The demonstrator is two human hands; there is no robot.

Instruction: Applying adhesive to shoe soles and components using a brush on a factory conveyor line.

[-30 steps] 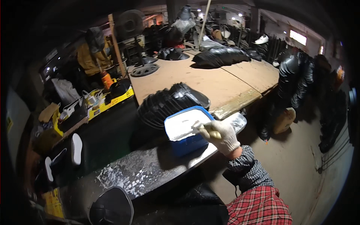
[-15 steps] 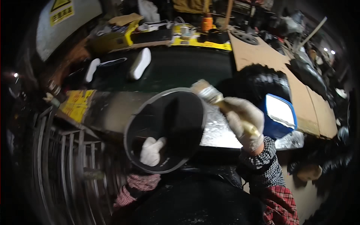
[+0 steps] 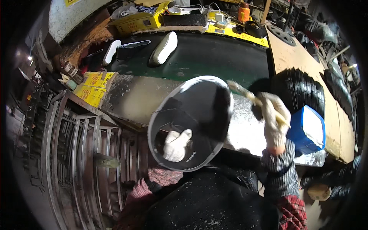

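Note:
My left hand (image 3: 176, 146), in a white glove, shows inside a wide black hoop (image 3: 207, 147) and seems to grip its near lower wall; some fingers are hidden. The hoop is tilted, and its upper rim looks whitish. In my right hand (image 3: 274, 115), also gloved, is a paintbrush (image 3: 249, 94) with a pale handle. Its bristles meet or nearly meet the hoop's right rim. Close to my right wrist stands a blue tub (image 3: 297, 132) with a white filling. Behind it sits a black ridged stack (image 3: 301, 90), apparently of bands.
A dark green belt (image 3: 214, 57) crosses behind, carrying white-soled shoes (image 3: 166, 48). Beyond are a yellow box (image 3: 140, 25) and an orange bottle (image 3: 243, 13). Metal racks (image 3: 82, 165) stand at left. Brown board (image 3: 333, 115) lies at right. Another person's hand (image 3: 319, 192) shows at lower right.
The view has shifted, so most things sit further right and up or down. The brush has moved along the hoop's rim, and my right hand has turned.

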